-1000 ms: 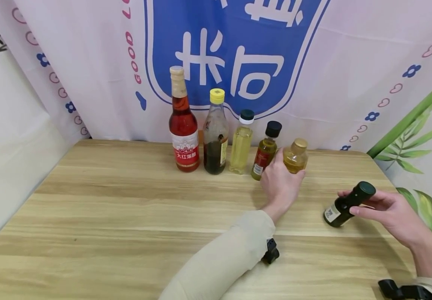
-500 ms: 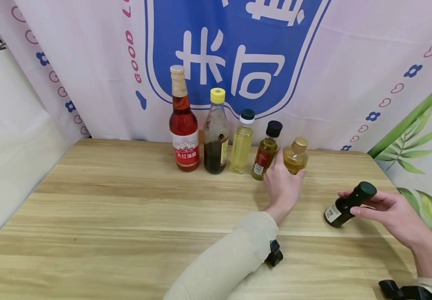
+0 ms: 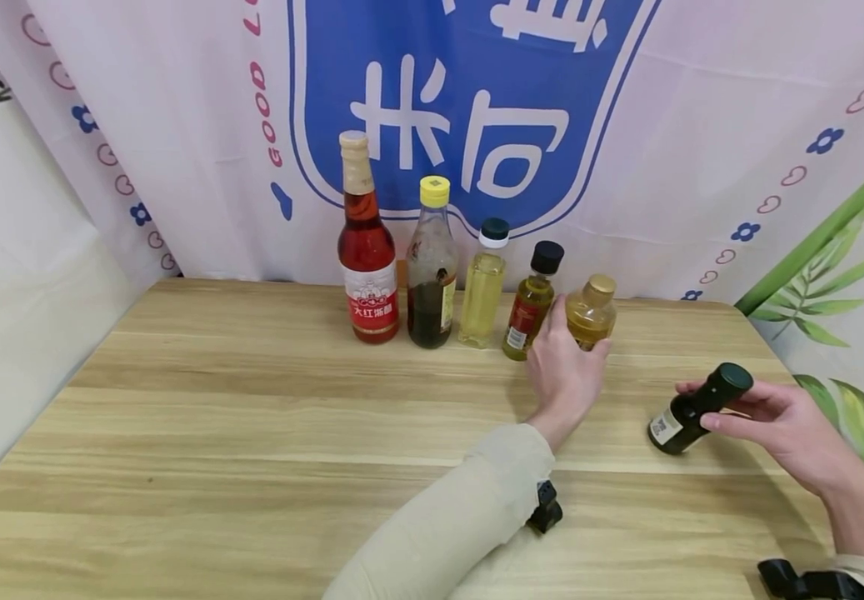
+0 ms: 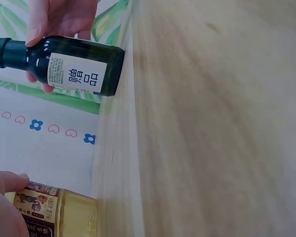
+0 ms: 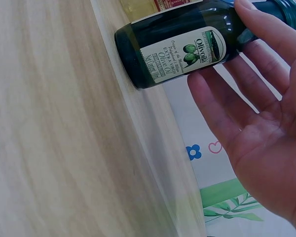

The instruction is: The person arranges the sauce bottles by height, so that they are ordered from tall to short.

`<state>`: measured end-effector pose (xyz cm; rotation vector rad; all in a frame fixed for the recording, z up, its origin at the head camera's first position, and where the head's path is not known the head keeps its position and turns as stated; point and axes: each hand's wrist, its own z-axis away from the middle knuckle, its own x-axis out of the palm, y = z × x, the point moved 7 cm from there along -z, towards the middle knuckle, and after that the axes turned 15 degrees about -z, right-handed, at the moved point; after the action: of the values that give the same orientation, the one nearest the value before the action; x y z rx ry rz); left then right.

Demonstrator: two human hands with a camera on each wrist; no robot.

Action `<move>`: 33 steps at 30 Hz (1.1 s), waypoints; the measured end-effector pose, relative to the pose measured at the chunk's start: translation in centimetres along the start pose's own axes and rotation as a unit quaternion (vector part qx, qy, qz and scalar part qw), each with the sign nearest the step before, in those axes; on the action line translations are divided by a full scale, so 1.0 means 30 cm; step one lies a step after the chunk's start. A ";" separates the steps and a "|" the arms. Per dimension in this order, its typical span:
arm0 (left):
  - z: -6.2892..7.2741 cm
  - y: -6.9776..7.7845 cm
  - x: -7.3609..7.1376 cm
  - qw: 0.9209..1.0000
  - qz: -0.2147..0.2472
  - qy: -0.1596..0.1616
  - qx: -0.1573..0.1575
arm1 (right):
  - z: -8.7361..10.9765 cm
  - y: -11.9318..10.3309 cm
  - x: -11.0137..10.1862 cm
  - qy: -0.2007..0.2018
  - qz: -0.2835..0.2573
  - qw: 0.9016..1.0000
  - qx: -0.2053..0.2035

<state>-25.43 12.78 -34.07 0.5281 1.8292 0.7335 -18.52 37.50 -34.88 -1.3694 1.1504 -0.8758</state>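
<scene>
In the head view my left hand (image 3: 566,362) grips a squat clear bottle of golden oil (image 3: 591,312) with a gold cap, at the right end of a row. Its printed label (image 4: 39,207) shows in the left wrist view. Farther right and nearer, my right hand (image 3: 795,425) holds a small dark green olive oil bottle (image 3: 690,417) between thumb and fingers, around its neck and shoulder. The olive oil bottle's front label (image 5: 187,54) faces the right wrist camera. It is roughly upright with its base at the tabletop; whether it touches, I cannot tell.
Left of the golden bottle stand a black-capped oil bottle (image 3: 529,312), a pale yellow oil bottle (image 3: 482,296), a yellow-capped bottle of dark liquid (image 3: 430,300) and a tall red vinegar bottle (image 3: 369,275). Behind the wooden table (image 3: 252,450) hangs a printed curtain (image 3: 214,125).
My left hand and forearm have shifted very slightly to the right, still gripping the golden bottle. The right hand, the olive oil bottle and the row stay as they were.
</scene>
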 end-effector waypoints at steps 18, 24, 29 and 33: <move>0.007 0.003 -0.003 0.999 0.032 -0.024 -0.017 | -0.002 -0.012 0.002 0.016 0.001 1.000 -0.013; 0.009 0.003 -0.009 0.999 0.031 -0.020 -0.014 | -0.003 -0.009 0.000 0.022 -0.006 1.000 -0.014; 0.010 0.002 -0.008 0.999 0.029 -0.023 -0.009 | -0.002 -0.016 0.007 0.029 0.023 0.999 -0.005; 0.008 0.001 -0.010 0.999 0.028 -0.025 -0.003 | -0.006 -0.024 0.009 0.040 0.046 0.998 -0.010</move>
<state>-25.11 12.65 -33.90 0.5915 1.7708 0.7564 -18.51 37.13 -34.16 -1.2974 1.2764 -0.8618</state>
